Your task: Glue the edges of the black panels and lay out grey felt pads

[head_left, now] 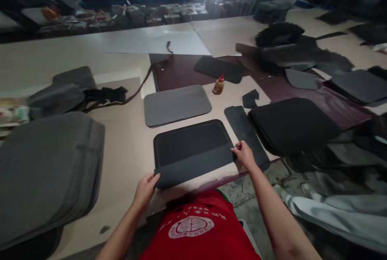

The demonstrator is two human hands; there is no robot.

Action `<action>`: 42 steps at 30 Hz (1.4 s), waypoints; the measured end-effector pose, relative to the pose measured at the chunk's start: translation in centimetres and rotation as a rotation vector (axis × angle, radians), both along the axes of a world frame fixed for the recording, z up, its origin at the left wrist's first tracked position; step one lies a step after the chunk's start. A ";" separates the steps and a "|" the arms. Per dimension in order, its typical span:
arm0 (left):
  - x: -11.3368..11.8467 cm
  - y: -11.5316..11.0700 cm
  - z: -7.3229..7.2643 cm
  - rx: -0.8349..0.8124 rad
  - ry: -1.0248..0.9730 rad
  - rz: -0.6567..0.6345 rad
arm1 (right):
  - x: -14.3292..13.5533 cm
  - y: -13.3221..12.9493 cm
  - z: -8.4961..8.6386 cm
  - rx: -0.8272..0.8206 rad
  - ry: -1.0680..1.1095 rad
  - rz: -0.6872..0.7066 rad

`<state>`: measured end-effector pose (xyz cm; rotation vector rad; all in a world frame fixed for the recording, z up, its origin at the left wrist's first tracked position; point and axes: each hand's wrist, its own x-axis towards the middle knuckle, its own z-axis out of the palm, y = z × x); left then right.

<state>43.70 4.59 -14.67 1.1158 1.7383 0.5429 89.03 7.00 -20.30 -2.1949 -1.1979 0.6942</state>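
Several things crowd the long beige table [121,163], the largest a big grey fabric pile [45,175] at the near left. Right of centre lies a thick stack of black panels [293,125], and beyond the middle a grey foam pad [177,105]. At the near edge sits the black rounded panel [190,143], with a dark strip [193,167] laid across its near side. The left hand [146,189] pinches the strip's left end, thumb on top, fingers under. The right hand [244,155] pinches its right end at the panel's right corner, so the strip spans between both grips. A narrow black strip piece [244,131] lies just right of the right hand. Farther back stands a small glue bottle [219,84].
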 end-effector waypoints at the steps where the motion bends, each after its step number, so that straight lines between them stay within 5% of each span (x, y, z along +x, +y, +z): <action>1: -0.2 -0.1 0.1 0.000 -0.039 0.012 | 0.0 -0.1 0.1 -0.010 -0.007 0.009; 12: -1.0 -0.4 -1.3 0.086 -0.175 0.167 | 1.9 0.3 -1.2 -0.121 -0.042 0.035; 18: -1.4 0.6 -2.1 0.162 -0.175 0.130 | 1.7 0.3 -0.5 -0.139 -0.042 0.022; 29: -1.8 -0.1 -4.5 0.188 0.268 -0.001 | 2.5 0.2 -1.7 -0.186 -0.094 0.034; 42: -1.3 -0.1 -4.7 0.177 0.471 -0.071 | 1.3 0.1 -0.2 -0.175 -0.074 0.022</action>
